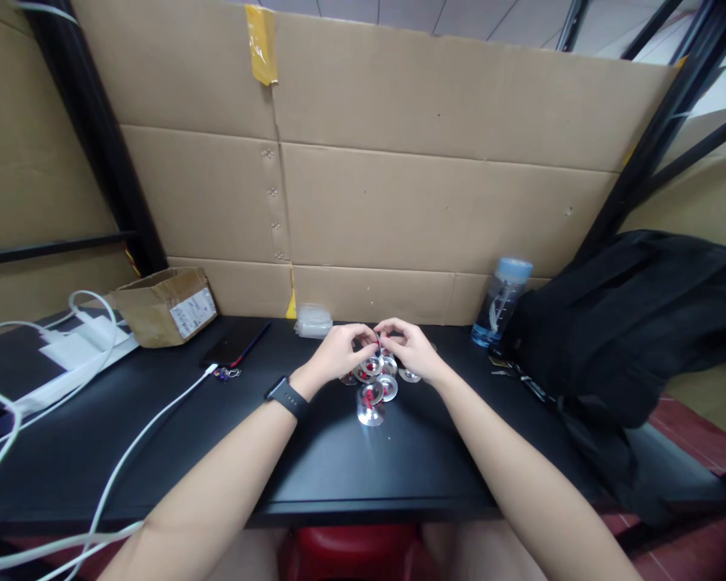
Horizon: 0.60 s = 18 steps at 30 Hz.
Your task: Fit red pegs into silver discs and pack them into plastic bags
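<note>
My left hand (346,349), with a black watch (286,397) on its wrist, and my right hand (412,347) meet over the middle of the desk. Their fingertips pinch a small metal finger cymbal (378,342), seen nearly edge-on and partly hidden by the fingers. Below them are several shiny silver finger cymbals with red cords, some stacked or leaning on one another. The nearest cymbal (371,415) lies toward me, and another cymbal (409,375) rests beneath my right hand.
A clear plastic case (313,321) is behind my left hand. Leftward lie a phone (233,345), a white cable (136,444), an open cardboard box (163,311) and a power strip (76,375). A water bottle (501,305) and black backpack (629,323) stand right; cardboard walls the back.
</note>
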Each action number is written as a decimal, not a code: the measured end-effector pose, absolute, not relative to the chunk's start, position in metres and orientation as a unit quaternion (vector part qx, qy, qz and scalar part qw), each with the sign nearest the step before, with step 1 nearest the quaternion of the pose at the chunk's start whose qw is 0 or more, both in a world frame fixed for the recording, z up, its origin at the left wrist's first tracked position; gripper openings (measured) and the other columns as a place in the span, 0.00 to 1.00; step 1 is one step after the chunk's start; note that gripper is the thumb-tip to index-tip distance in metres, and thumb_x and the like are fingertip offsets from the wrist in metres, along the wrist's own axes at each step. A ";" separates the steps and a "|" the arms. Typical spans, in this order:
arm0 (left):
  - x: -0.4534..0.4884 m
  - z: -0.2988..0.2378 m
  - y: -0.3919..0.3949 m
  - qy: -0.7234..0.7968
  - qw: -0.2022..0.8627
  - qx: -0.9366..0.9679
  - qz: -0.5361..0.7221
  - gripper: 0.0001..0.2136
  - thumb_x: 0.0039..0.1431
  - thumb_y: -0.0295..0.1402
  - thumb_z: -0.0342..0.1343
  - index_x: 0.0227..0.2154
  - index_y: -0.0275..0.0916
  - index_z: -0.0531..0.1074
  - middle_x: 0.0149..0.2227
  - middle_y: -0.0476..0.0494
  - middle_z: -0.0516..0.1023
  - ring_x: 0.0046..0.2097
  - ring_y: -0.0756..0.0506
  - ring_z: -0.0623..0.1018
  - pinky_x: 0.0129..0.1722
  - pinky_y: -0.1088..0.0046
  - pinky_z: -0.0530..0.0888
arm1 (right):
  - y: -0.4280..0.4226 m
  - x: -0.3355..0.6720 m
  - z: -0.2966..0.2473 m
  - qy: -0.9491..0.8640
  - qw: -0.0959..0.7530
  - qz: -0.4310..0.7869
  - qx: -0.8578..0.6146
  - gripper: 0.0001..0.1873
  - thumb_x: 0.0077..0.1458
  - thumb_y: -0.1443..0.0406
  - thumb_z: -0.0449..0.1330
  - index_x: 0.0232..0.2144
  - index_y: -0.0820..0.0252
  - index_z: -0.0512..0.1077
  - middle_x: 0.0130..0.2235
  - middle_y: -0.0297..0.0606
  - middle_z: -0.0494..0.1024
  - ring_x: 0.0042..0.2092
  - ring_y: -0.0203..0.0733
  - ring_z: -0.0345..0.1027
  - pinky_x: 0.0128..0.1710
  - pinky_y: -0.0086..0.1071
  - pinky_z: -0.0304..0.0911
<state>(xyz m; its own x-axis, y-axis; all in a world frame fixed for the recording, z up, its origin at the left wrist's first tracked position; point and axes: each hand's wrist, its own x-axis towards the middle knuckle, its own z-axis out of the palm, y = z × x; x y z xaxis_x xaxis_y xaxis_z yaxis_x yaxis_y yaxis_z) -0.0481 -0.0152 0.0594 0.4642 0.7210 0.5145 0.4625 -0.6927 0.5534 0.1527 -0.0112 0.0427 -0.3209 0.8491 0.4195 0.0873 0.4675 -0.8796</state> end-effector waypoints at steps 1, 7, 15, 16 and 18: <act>-0.048 0.059 -0.015 0.354 0.172 0.835 0.384 0.07 0.59 0.34 0.59 0.36 0.38 0.80 0.35 0.45 0.84 0.36 0.46 0.80 0.36 0.73 0.73 | -0.012 0.152 0.042 -0.703 0.483 0.405 -0.329 0.17 0.55 0.55 0.66 0.43 0.57 0.74 0.38 0.35 0.75 0.31 0.35 0.71 0.36 0.32 0.71; -0.048 0.050 -0.008 0.373 0.219 0.794 0.426 0.07 0.56 0.34 0.59 0.33 0.36 0.79 0.33 0.43 0.83 0.33 0.46 0.79 0.35 0.72 0.74 | -0.019 0.149 0.042 -0.680 0.477 0.467 -0.305 0.26 0.47 0.56 0.73 0.48 0.56 0.77 0.47 0.39 0.78 0.41 0.42 0.77 0.46 0.37 0.74; -0.069 0.049 0.013 0.341 0.314 0.789 0.404 0.11 0.57 0.38 0.59 0.34 0.35 0.78 0.33 0.42 0.83 0.35 0.45 0.81 0.36 0.72 0.75 | -0.012 0.153 0.040 -0.673 0.492 0.431 -0.347 0.29 0.41 0.57 0.75 0.46 0.59 0.79 0.47 0.42 0.80 0.40 0.43 0.78 0.47 0.39 0.74; -0.078 0.051 0.017 0.356 0.302 0.791 0.396 0.11 0.56 0.39 0.60 0.34 0.35 0.78 0.33 0.42 0.83 0.35 0.45 0.81 0.35 0.72 0.75 | -0.008 0.157 0.040 -0.674 0.496 0.415 -0.358 0.29 0.41 0.57 0.75 0.46 0.59 0.78 0.46 0.42 0.80 0.39 0.42 0.78 0.45 0.38 0.74; -0.099 0.052 0.025 0.400 0.253 0.796 0.377 0.09 0.53 0.38 0.60 0.31 0.36 0.78 0.31 0.44 0.82 0.33 0.45 0.80 0.34 0.73 0.74 | 0.000 0.172 0.041 -0.679 0.504 0.369 -0.386 0.27 0.42 0.57 0.74 0.46 0.60 0.78 0.46 0.43 0.80 0.38 0.41 0.77 0.42 0.36 0.74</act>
<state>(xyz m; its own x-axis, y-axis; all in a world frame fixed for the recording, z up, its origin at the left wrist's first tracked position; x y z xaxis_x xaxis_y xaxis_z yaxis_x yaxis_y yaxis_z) -0.0986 0.0253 0.0522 0.3961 0.8274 0.3981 0.4463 -0.5524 0.7040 0.1720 -0.0005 0.0410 -0.1943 0.8960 0.3992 0.1511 0.4295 -0.8904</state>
